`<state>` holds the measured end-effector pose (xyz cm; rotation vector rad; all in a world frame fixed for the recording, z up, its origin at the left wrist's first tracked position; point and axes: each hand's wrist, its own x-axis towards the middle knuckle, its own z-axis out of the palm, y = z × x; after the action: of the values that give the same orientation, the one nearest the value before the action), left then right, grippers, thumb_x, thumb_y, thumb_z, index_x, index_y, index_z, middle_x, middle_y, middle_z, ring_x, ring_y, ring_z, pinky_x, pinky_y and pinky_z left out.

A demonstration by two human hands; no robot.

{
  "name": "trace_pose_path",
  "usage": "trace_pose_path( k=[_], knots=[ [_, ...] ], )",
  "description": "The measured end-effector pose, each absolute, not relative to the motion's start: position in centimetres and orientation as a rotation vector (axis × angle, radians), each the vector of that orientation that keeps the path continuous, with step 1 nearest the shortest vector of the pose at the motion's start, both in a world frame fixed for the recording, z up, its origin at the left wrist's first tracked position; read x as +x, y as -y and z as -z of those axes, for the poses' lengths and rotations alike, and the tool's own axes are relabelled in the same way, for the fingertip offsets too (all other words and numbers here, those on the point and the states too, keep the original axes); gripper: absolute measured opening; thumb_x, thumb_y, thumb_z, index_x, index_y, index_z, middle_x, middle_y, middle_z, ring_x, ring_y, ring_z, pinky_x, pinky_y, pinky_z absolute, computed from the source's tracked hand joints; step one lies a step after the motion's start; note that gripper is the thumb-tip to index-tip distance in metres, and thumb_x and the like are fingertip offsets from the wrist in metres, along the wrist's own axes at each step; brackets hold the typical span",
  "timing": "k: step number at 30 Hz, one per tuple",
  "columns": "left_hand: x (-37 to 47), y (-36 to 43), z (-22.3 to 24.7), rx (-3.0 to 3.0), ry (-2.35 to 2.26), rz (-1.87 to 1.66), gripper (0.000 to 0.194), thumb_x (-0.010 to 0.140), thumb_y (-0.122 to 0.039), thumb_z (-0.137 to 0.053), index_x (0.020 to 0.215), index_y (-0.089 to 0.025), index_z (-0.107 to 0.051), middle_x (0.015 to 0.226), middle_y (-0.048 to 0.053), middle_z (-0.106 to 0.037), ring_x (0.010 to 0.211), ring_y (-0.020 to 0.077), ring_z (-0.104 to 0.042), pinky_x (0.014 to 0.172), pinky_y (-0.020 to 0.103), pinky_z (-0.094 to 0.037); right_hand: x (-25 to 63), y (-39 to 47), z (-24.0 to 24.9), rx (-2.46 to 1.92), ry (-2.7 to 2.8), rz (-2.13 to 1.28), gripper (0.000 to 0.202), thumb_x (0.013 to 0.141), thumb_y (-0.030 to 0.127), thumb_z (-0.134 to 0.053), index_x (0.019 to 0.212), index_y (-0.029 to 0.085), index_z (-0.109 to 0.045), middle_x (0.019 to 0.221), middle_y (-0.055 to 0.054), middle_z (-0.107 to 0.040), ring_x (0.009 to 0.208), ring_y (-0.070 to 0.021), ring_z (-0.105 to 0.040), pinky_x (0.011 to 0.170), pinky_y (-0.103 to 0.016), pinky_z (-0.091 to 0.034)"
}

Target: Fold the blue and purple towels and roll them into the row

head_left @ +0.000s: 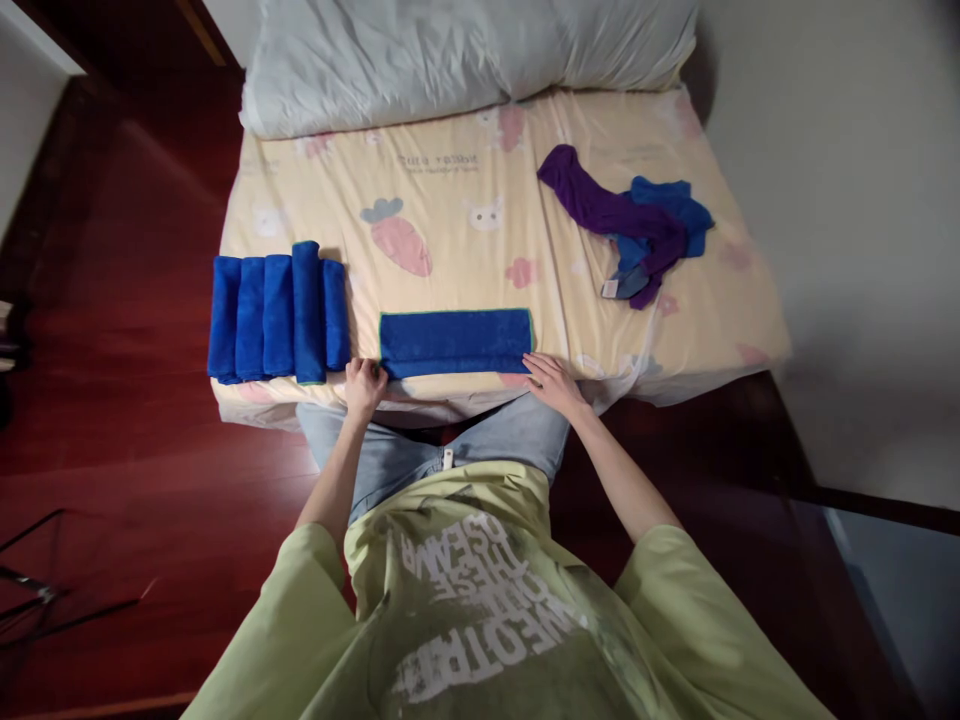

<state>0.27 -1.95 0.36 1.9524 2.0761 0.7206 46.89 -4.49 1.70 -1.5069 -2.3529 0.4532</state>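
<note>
A blue towel (456, 337) with a green edge lies as a long flat strip near the bed's front edge, its near side turned over into a narrow fold. At its left near corner, my left hand (366, 388) is closed on the end of that fold. My right hand (553, 384) grips the opposite near corner, fingertips over the towel and thumb partly hidden. Left of the strip stand several rolled blue towels (277, 315) side by side, one of them sticking out farther than the others.
On the bed's right side lies a crumpled purple cloth (592, 205) over a blue cloth (690, 215). A pale bulky quilt (465, 60) fills the far end of the patterned bed sheet (465, 255). Thin black metal legs (45, 595) stand on the red floor at left.
</note>
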Motion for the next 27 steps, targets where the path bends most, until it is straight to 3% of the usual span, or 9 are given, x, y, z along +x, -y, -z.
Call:
trace_pose_path(
  k=[4, 10, 13, 16, 21, 27],
  knots=[
    [0.3, 2.5, -1.1, 2.241, -1.715, -0.608, 0.042, 0.09, -0.015, -0.049, 0.128, -0.018, -0.067, 0.136, 0.016, -0.063, 0.132, 0.0304, -0.055, 0.112, 0.048, -0.043, 47.4, 4.0, -1.2, -1.483, 2.36, -0.45, 0.05, 0.098, 0.02, -0.047, 0.146, 0.016, -0.059, 0.149, -0.012, -0.058, 0.141, -0.027, -0.052, 0.122, -0.052, -0.043],
    [0.6, 2.4, -0.9, 2.35, -1.526, -0.442, 0.061, 0.087, -0.015, -0.051, 0.147, -0.01, -0.056, 0.149, 0.02, -0.056, 0.142, 0.0327, -0.05, 0.123, 0.053, -0.034, 46.8, 2.8, -0.7, -1.395, 2.483, -0.405, 0.054, 0.096, 0.008, -0.04, 0.147, 0.015, -0.058, 0.149, -0.012, -0.058, 0.149, -0.0274, -0.044, 0.126, -0.057, -0.035],
    [0.8, 1.8, -0.6, 2.397, -1.502, -0.367, 0.064, 0.087, -0.012, -0.049, 0.151, -0.009, -0.052, 0.148, 0.021, -0.057, 0.146, 0.0318, -0.046, 0.126, 0.054, -0.03, 46.3, 1.8, -0.7, -1.256, 2.586, -0.45, 0.062, 0.092, 0.001, -0.038, 0.149, 0.016, -0.054, 0.156, -0.009, -0.051, 0.152, -0.0239, -0.039, 0.127, -0.055, -0.035],
    [0.6, 1.3, -0.5, 2.433, -1.452, -0.273, 0.066, 0.087, -0.009, -0.051, 0.152, -0.008, -0.05, 0.15, 0.022, -0.054, 0.148, 0.0328, -0.044, 0.126, 0.054, -0.03, 46.6, 1.2, -0.8, -1.234, 2.619, -0.515, 0.066, 0.088, -0.001, -0.04, 0.15, 0.017, -0.053, 0.157, -0.009, -0.05, 0.148, -0.0228, -0.045, 0.125, -0.05, -0.041],
    [-0.4, 1.5, -1.1, 2.459, -1.415, -0.184, 0.058, 0.091, -0.007, -0.046, 0.149, -0.006, -0.052, 0.15, 0.024, -0.053, 0.146, 0.0336, -0.047, 0.121, 0.052, -0.037, 47.7, 1.4, -1.1, -1.324, 2.558, -0.533, 0.056, 0.092, 0.004, -0.041, 0.144, 0.012, -0.06, 0.149, -0.013, -0.058, 0.14, -0.0251, -0.056, 0.122, -0.045, -0.046],
    [-0.9, 2.3, -1.7, 2.446, -1.411, -0.229, 0.053, 0.093, -0.011, -0.048, 0.145, -0.011, -0.059, 0.145, 0.022, -0.059, 0.139, 0.0326, -0.055, 0.118, 0.05, -0.041, 48.3, 2.2, -1.5, -1.418, 2.492, -0.572, 0.044, 0.092, 0.012, -0.052, 0.131, 0.017, -0.069, 0.132, -0.013, -0.07, 0.122, -0.0294, -0.067, 0.112, -0.05, -0.052]
  ],
)
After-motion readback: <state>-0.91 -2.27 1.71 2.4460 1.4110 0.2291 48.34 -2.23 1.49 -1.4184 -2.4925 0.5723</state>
